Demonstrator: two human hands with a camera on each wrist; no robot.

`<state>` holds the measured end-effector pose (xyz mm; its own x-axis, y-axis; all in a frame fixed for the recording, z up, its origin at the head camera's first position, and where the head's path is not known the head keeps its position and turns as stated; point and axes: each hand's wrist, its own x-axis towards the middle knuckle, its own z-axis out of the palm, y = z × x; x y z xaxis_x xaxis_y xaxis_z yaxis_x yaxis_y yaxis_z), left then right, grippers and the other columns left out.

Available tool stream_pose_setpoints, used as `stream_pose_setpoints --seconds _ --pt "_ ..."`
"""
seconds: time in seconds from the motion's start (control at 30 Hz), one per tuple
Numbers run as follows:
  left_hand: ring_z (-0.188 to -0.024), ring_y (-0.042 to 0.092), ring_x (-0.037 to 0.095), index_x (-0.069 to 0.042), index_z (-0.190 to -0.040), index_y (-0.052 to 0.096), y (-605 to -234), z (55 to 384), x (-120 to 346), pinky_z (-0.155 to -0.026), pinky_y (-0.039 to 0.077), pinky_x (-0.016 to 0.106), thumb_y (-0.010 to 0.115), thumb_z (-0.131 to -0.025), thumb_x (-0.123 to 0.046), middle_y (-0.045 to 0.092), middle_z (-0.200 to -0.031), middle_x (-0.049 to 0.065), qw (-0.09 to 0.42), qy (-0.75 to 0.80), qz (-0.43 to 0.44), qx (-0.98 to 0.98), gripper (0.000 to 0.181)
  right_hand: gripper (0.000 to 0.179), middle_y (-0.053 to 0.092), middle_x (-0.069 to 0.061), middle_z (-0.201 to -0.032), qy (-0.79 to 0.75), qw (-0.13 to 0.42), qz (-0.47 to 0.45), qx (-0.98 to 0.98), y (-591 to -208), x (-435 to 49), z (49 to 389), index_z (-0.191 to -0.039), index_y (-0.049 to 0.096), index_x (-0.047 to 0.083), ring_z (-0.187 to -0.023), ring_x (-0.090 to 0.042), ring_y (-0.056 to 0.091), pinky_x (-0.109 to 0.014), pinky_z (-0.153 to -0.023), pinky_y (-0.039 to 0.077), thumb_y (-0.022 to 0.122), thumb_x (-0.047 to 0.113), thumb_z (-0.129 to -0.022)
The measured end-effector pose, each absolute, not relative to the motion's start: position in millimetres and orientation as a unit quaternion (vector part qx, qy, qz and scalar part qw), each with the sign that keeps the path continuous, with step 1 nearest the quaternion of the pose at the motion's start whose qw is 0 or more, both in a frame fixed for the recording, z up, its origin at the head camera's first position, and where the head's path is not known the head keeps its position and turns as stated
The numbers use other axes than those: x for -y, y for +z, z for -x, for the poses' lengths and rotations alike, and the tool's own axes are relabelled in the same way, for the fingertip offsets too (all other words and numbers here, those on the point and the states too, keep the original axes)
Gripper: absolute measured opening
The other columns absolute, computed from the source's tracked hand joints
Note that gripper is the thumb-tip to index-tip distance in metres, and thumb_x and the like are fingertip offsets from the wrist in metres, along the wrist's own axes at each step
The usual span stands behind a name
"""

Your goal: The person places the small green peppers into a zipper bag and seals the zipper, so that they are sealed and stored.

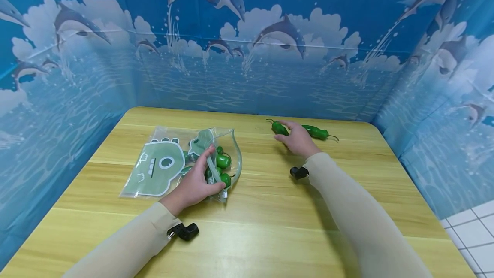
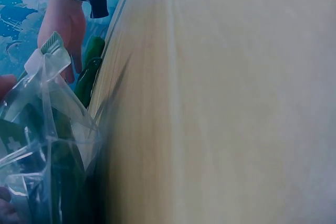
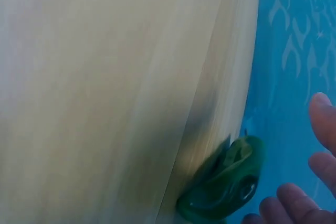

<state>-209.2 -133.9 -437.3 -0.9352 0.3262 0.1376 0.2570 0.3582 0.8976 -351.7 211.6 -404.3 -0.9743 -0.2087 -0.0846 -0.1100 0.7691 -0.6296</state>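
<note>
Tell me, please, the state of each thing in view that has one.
Bag: mouth open, lying on the table
Bagged peppers: inside, near the mouth
Loose peppers: two, lying on the table
Left hand: touching the bag's mouth
Right hand: at the loose peppers, contact unclear
Curtain: hung, creased

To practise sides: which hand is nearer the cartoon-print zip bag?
Left. The left hand touches the zip bag at its mouth; the right hand is to its right, at green chili peppers.
</note>
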Motion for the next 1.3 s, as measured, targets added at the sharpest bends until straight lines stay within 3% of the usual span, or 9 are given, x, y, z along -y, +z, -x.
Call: stream_pose_setpoints --seconds 0.3,0.6,1.3 --pt "-0.163 0.015 0.034 -0.012 -0.168 0.016 -437 210 132 -0.129 0.020 0.059 0.085 -0.087 -0.019 0.009 -0.179 0.003 0.034 0.540 -0.177 -0.822 0.107 0.073 0.028 -0.017 -0.173 -0.302 0.093 0.087 -0.945 -413 -220 359 -0.167 0.030 0.014 -0.155 -0.043 0.034 -0.063 -0.122 0.034 0.066 0.030 -0.105" --pt "-0.164 0.014 0.033 -0.012 -0.168 0.015 -439 210 132 -0.130 0.019 0.059 0.084 -0.087 -0.018 0.008 -0.179 0.003 0.037 0.545 -0.178 -0.818 0.107 0.075 0.034 -0.022 -0.169 -0.296 0.116 0.073 -0.945 -420 -227 364 -0.168 0.029 0.018 -0.151 -0.044 0.040 -0.063 -0.120 0.038 0.067 0.026 -0.104" --pt "-0.163 0.014 0.036 -0.011 -0.167 0.017 -440 210 133 -0.129 0.020 0.059 0.085 -0.086 -0.019 0.007 -0.179 0.003 0.026 0.540 -0.183 -0.821 0.107 0.071 0.032 -0.021 -0.171 -0.287 0.122 0.067 -0.948 -418 -227 365 -0.167 0.034 0.024 -0.155 -0.044 0.033 -0.064 -0.123 0.033 0.066 0.014 -0.104"
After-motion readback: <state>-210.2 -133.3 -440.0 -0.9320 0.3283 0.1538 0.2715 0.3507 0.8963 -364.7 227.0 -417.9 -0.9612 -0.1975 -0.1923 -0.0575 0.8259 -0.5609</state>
